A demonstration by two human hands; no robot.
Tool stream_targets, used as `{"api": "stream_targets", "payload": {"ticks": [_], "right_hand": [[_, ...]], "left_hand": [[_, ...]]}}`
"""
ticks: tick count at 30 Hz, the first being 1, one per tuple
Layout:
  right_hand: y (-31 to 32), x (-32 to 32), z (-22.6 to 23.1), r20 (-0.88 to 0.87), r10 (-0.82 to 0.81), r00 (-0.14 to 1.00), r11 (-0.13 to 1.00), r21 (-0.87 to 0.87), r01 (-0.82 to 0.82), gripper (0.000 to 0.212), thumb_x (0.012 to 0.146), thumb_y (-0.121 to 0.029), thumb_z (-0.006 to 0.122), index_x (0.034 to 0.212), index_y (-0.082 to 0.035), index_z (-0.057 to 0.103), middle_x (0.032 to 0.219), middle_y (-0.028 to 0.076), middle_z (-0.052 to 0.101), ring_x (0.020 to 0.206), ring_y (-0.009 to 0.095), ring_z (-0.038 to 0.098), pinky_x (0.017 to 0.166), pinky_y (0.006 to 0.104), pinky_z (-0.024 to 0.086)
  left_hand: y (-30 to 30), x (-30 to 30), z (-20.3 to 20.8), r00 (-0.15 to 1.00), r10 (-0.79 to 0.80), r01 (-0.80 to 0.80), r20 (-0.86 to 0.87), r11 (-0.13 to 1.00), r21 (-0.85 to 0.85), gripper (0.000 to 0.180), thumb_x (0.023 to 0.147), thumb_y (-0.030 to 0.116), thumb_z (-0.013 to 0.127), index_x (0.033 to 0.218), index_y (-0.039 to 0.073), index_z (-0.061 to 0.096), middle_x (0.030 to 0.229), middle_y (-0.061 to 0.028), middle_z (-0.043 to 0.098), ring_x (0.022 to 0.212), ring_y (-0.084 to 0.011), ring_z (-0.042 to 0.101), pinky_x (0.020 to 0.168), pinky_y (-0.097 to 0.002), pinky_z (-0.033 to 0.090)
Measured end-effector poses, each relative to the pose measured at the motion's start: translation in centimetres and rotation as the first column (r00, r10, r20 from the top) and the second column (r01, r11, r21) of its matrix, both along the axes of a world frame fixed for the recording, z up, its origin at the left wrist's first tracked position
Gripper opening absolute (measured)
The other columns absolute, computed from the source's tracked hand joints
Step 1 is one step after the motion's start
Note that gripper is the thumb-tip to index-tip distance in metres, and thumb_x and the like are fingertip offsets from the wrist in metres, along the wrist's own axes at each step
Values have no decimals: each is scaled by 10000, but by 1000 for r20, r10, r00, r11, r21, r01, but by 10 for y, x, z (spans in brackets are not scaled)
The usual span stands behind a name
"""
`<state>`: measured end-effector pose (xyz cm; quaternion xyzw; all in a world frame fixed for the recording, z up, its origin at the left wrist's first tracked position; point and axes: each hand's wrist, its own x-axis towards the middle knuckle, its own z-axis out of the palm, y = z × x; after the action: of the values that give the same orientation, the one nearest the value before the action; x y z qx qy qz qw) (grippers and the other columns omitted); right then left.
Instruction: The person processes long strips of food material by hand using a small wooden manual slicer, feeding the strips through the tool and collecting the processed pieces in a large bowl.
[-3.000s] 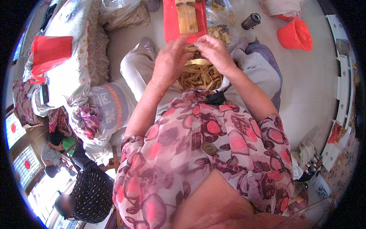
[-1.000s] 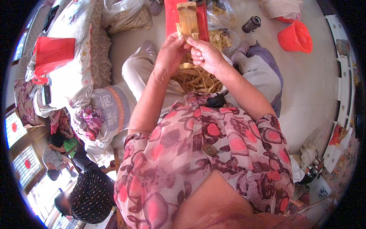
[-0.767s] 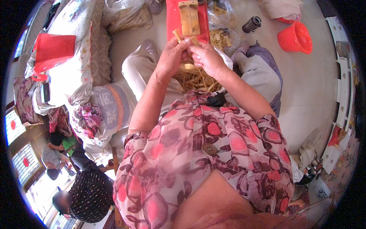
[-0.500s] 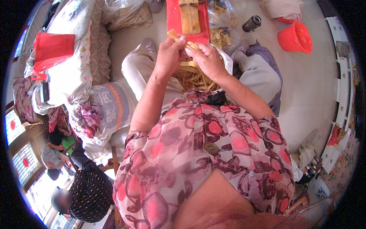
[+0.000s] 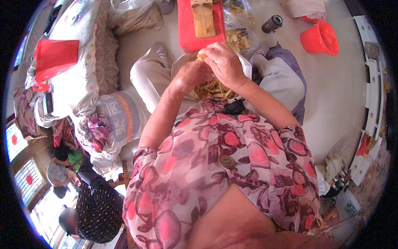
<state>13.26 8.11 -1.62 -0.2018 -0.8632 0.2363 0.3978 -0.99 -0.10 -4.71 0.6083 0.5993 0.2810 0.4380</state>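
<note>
My left hand [image 5: 191, 74] and my right hand [image 5: 226, 65] are together between my knees, close to the red bench. A small yellowish piece [image 5: 202, 57] pokes out where the fingertips meet, and both hands are closed around it. The right fingers reach over the left ones and hide most of the piece. Right below the hands, many thin pale-yellow strips [image 5: 213, 89] lie heaped in a container with a white rim [image 5: 247, 69]. Just beyond the fingers, a wooden board [image 5: 204, 25] rests on the red bench [image 5: 184, 31].
A clear plastic bag holding yellowish pieces [image 5: 237, 39] lies right of the bench. Farther right are a black bottle [image 5: 272, 24] and a red bucket [image 5: 319, 38]. On the left, a red bag [image 5: 57, 58] sits on a covered bed and a printed sack [image 5: 118, 114] stands by my leg. Other people [image 5: 99, 209] are lower left.
Both hands have drawn back from the bench and come closer together. My right hand has moved over my left fingertips, and the long ends that stuck out are now mostly hidden.
</note>
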Motion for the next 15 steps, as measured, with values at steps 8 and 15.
{"api": "stream_targets", "payload": {"ticks": [8, 15], "right_hand": [[-20, 0, -4, -138, 115, 984, 745, -643, -177, 160, 866, -165, 557, 872, -5, 565, 770, 140, 600, 715, 303, 598, 643, 360, 478], [1, -2, 4, -77, -16, 997, 967, -253, -4, 218, 898, -210, 524, 824, -4, 524, 677, 141, 577, 646, 295, 590, 584, 340, 453]], "left_hand": [[13, 12, -15, 141, 653, -214, 744, 754, -621, 274, 953, 238, 396, 1032, 21, 543, 956, -69, 581, 851, -164, 558, 749, -309, 460], [6, 23, 29, 751, 449, -218, 484, 861, -460, 115, 846, 116, 514, 905, 45, 583, 763, -63, 591, 680, -180, 536, 631, -337, 439]]}}
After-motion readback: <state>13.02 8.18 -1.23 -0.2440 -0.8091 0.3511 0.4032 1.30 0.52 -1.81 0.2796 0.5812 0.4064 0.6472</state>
